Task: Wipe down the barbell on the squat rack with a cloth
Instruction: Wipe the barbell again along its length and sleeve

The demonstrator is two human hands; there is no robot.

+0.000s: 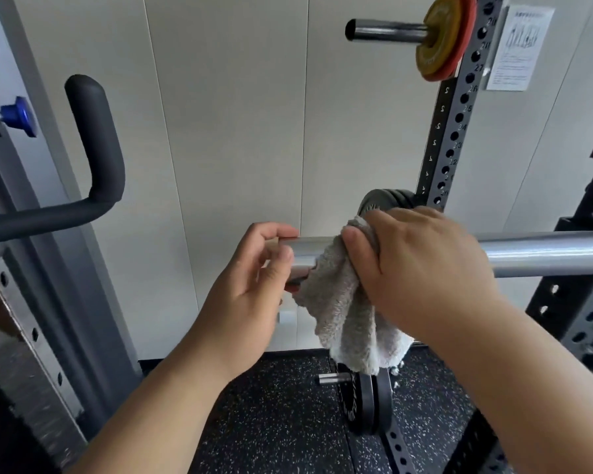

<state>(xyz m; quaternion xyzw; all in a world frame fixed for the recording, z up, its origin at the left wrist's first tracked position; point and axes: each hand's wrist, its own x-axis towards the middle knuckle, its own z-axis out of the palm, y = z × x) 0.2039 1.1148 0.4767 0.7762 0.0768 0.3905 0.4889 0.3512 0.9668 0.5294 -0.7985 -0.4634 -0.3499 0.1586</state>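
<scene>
Rack upright (459,124) climbs the upper right, and the barbell (545,254) runs level across the right middle of the frame. Right hand (425,268) clamps the grey cloth (343,302) over the bar at centre, tails dangling; left hand (250,285) curls round the bar's bare end.

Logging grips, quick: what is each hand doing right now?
Left hand: fingers curled round the barbell end.
Right hand: grips the cloth against the barbell.
</scene>
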